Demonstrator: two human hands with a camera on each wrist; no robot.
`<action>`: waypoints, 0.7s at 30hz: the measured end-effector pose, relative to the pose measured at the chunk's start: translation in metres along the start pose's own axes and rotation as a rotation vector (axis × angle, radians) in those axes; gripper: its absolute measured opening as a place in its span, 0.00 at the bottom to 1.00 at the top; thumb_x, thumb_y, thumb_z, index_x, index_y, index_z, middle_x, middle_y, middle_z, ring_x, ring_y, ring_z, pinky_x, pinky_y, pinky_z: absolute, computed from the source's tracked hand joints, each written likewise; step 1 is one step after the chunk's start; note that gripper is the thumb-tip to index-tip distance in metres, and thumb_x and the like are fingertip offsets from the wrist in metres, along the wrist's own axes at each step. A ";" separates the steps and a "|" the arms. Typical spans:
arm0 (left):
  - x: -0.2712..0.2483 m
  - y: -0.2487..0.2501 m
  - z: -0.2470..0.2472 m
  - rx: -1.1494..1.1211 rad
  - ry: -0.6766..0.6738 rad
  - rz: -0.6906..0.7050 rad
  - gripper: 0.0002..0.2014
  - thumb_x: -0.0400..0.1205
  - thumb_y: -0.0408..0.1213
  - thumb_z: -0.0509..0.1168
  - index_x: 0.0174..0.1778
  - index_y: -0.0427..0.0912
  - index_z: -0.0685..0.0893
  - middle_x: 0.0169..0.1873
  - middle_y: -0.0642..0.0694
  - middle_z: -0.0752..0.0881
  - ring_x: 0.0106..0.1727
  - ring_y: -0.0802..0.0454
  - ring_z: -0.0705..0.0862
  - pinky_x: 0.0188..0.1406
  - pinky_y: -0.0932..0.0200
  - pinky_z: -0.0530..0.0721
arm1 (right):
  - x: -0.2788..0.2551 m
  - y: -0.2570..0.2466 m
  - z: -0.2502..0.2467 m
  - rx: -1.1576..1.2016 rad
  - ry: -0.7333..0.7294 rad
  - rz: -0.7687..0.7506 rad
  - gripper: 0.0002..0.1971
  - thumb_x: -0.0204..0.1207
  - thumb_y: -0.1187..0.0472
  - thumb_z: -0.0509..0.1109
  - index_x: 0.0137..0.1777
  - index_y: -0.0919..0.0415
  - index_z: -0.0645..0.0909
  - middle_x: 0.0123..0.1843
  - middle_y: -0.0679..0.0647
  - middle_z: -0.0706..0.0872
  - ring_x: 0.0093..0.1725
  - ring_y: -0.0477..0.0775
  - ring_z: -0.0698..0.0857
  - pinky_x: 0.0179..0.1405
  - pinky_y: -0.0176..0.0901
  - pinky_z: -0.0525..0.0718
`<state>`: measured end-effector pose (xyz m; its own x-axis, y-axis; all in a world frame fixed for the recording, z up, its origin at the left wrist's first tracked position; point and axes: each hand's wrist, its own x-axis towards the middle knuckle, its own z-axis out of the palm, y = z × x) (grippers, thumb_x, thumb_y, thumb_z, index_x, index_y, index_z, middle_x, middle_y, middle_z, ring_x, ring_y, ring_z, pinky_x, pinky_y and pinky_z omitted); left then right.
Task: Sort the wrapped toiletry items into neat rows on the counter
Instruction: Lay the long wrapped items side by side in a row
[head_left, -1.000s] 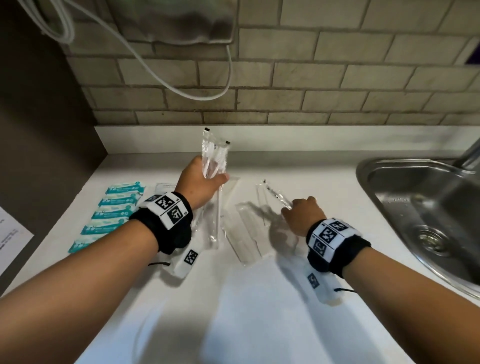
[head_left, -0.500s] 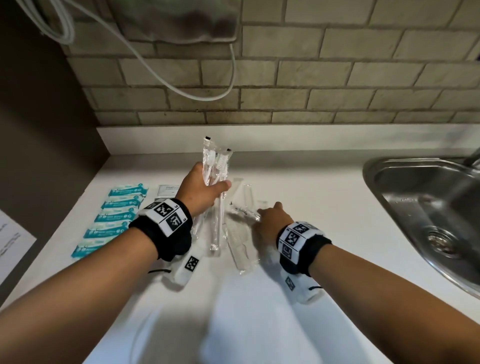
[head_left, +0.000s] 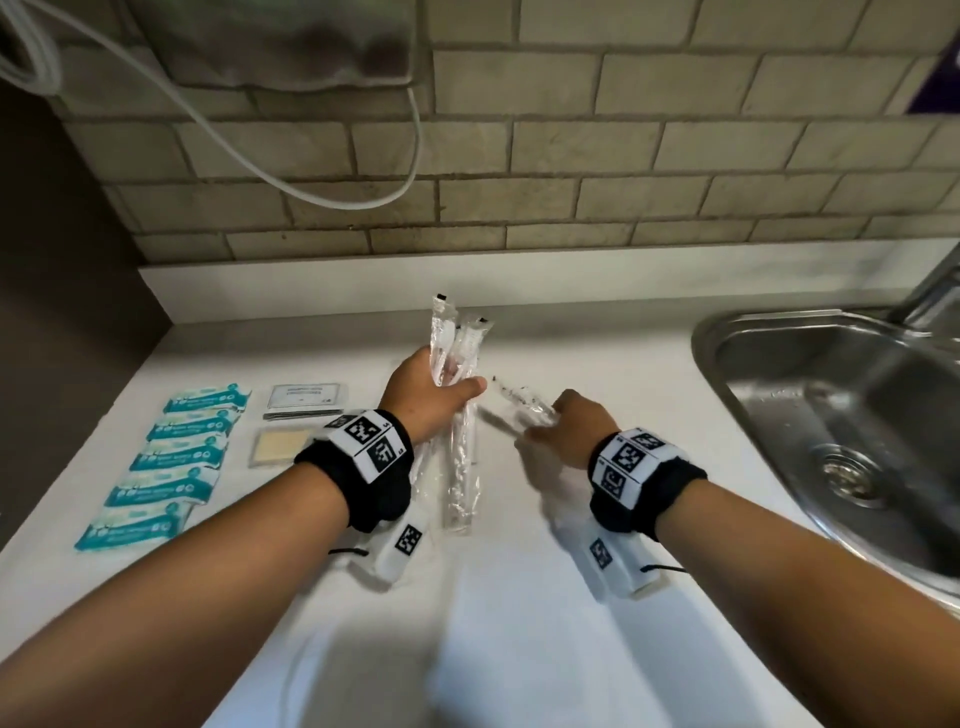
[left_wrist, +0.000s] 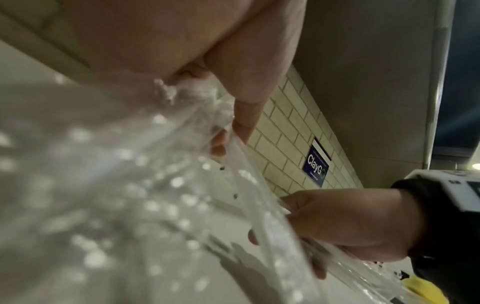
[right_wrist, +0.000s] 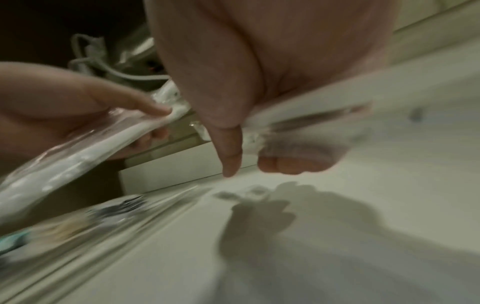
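A person stands over a white counter (head_left: 519, 597), both hands above it. The left hand (head_left: 423, 397) grips a bundle of clear-wrapped toothbrushes (head_left: 457, 353) almost upright, fingers curled round one side and the thumb pressed across the other; the sleeves' sealed tops, each with a small black mark, stick out at 12 o'clock from the fist, and the long tails hang down at 6 o'clock toward the counter. Through the glossy, crinkled film the white handles show. At 3 o'clock from that bundle, just beside it, the right hand (head_left: 571, 431) pinches one more clear sleeve (head_left: 519, 402), blurred, which slants toward 10 o'clock; the right wrist view shows its thumb on one side and curled fingers on the other of a white handle inside the wrap.

At 9 o'clock from the left hand, five teal-and-white packets (head_left: 179, 460) lie flat in a column, one below another. Between them and the left wrist lie a grey-labelled flat packet (head_left: 306, 400) and, at its 6 o'clock, a clear packet (head_left: 280, 447) with a pale yellow pad inside. A steel sink (head_left: 831, 415) sits at 3 o'clock of the right hand. A brick-tiled wall (head_left: 623, 156) rises behind the counter.
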<state>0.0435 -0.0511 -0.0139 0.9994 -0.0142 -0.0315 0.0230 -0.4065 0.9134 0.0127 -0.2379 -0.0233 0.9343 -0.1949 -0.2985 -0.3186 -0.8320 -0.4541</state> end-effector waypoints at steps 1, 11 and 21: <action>0.003 0.004 0.014 -0.024 -0.010 -0.022 0.22 0.71 0.49 0.76 0.58 0.44 0.81 0.51 0.46 0.87 0.48 0.46 0.88 0.44 0.50 0.88 | 0.007 0.012 -0.012 0.039 -0.015 0.047 0.30 0.71 0.43 0.74 0.65 0.62 0.72 0.57 0.58 0.85 0.48 0.58 0.85 0.41 0.47 0.81; 0.014 0.022 0.135 -0.044 -0.096 -0.314 0.38 0.60 0.56 0.77 0.62 0.40 0.75 0.54 0.39 0.87 0.52 0.40 0.88 0.54 0.44 0.88 | 0.033 0.069 -0.042 0.190 0.015 0.172 0.31 0.77 0.57 0.71 0.73 0.70 0.63 0.69 0.65 0.80 0.68 0.65 0.81 0.54 0.46 0.77; 0.006 0.030 0.155 0.059 -0.092 -0.367 0.07 0.73 0.37 0.65 0.41 0.37 0.82 0.33 0.43 0.81 0.31 0.45 0.80 0.26 0.62 0.70 | 0.030 0.091 -0.038 -0.010 0.043 0.077 0.29 0.76 0.49 0.69 0.73 0.63 0.70 0.71 0.62 0.76 0.69 0.65 0.78 0.66 0.54 0.79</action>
<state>0.0457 -0.2047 -0.0496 0.9184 0.0607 -0.3910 0.3746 -0.4517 0.8097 0.0179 -0.3395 -0.0418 0.9130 -0.2805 -0.2961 -0.3886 -0.8189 -0.4225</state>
